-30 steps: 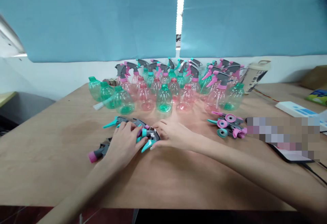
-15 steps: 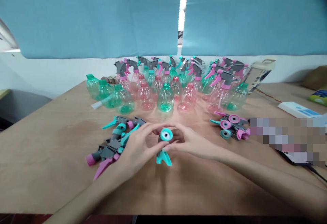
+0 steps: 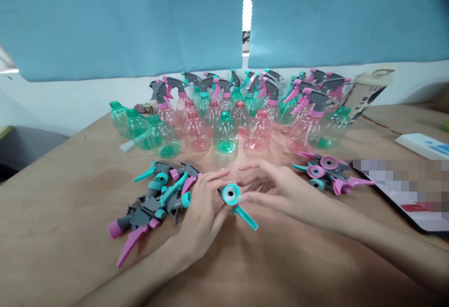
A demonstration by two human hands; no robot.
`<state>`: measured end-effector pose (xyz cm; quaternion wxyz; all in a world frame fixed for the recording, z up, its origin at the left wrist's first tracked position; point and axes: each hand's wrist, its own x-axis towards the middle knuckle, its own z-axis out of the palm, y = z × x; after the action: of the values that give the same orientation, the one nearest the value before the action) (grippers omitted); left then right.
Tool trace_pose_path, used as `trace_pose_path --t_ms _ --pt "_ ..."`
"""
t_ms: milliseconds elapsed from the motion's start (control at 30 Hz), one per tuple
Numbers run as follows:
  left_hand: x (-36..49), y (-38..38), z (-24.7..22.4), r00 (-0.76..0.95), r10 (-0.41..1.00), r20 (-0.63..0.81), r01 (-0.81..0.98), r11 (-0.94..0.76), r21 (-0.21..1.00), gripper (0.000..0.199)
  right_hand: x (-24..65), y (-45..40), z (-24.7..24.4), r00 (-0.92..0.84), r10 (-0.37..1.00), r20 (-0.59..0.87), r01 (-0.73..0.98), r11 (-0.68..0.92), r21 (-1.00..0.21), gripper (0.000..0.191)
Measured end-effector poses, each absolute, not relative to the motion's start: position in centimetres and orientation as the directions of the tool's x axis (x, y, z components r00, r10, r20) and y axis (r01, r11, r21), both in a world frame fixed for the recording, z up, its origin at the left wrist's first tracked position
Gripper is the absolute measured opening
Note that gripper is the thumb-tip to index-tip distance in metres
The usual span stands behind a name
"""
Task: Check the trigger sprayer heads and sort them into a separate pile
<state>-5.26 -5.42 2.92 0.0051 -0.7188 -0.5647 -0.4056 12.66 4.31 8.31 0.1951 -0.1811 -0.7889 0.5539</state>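
Observation:
My left hand (image 3: 203, 216) pinches a trigger spray head (image 3: 243, 214) above the middle of the tabletop. Its turquoise collar faces me, a dark hole at the centre, and the turquoise trigger points down and right. The grey body behind is mostly hidden. My right hand (image 3: 271, 188) is just right of it, fingers apart; its thumb tip is at the collar's edge, and whether it touches I cannot tell. Loose spray heads (image 3: 145, 216), grey with pink or turquoise parts, lie beside my left hand. A smaller pile of spray heads (image 3: 329, 163) lies beyond my right hand.
Open green bottles (image 3: 225, 134) and pink bottles (image 3: 197, 134) stand across the table, with several capped spray bottles (image 3: 308, 124) among and behind them. A pale cup (image 3: 368, 89) stands at the back right. Nearer are a white box (image 3: 424, 144) and a dark-edged device (image 3: 403, 213).
The spray head has turned, so its trigger now points down and right. My right hand has loosened and drawn slightly right, while my left hand keeps hold. The view has shifted a little.

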Motion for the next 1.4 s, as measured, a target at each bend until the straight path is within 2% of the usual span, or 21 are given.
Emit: trace_pose_path --t_ms 67,200,333,433,700,867,1133,1267,1400 --pt "-5.8 -5.3 3.0 0.013 0.781 0.625 0.841 -0.346 0.416 0.024 12.2 4.7 9.6 -0.842 0.526 0.122 0.141 0.432 -0.891 0.020" --pt "-6.5 -5.2 3.4 0.014 0.739 0.674 0.915 -0.281 0.290 0.020 11.0 4.7 10.4 -0.849 0.502 0.166 0.186 0.576 -0.796 0.013" --pt "-6.6 -5.3 3.7 -0.060 0.738 0.672 0.926 -0.210 0.314 0.019 10.2 4.4 9.2 -0.841 0.448 0.302 0.157 0.739 -0.656 0.011" --pt "-6.6 -5.4 3.8 -0.084 0.736 0.672 0.916 -0.208 0.343 0.019 10.1 4.3 8.4 -0.839 0.423 0.342 0.146 0.781 -0.607 0.014" --pt "-6.6 -5.8 3.8 -0.128 0.719 0.683 0.884 -0.230 0.407 0.022 10.5 4.3 9.2 -0.861 0.415 0.293 0.136 0.744 -0.654 0.019" --pt "-6.4 -5.8 3.7 -0.099 0.712 0.695 0.871 -0.275 0.406 0.025 10.3 4.3 9.5 -0.875 0.417 0.247 0.155 0.723 -0.673 0.017" --pt "-6.2 -5.9 3.8 -0.107 0.702 0.704 0.855 -0.297 0.426 0.022 11.1 3.6 9.7 -0.924 0.380 -0.039 0.270 0.578 -0.770 0.022" --pt "-6.1 -6.1 3.6 -0.071 0.710 0.701 0.850 -0.324 0.414 0.021 10.9 3.9 10.0 -0.941 0.338 -0.024 0.207 0.519 -0.830 0.025" --pt "-6.2 -5.9 3.4 -0.078 0.709 0.701 0.851 -0.319 0.418 0.018 10.6 4.1 9.7 -0.934 0.357 -0.019 0.208 0.500 -0.841 0.026"
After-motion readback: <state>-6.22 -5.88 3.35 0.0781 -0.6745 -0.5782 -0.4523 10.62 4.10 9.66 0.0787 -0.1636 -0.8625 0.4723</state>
